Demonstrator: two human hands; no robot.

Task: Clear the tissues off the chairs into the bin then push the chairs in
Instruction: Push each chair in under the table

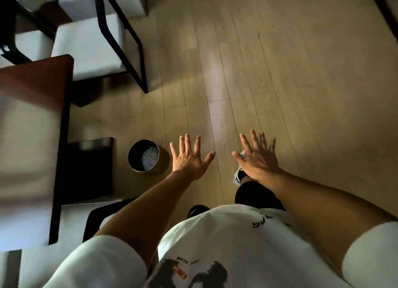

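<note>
White shirt (237,244) lettering is reading upside down, maybe "CLUB". Both hands, left (189,158) and right (258,160), are spreading flat, apart, holding nothing. Crumpled tissues (149,157) are lying inside the round bin (163,160), beside the table (32,115); white chairs (88,50) are standing beyond.

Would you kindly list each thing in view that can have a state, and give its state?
left hand: open, fingers spread, holding nothing
right hand: open, fingers spread, holding nothing
bin: upright on the floor, crumpled tissue inside
chair: seat bare, its near edge at the table corner, most of it clear of the table
table: dark top, blurred
</note>
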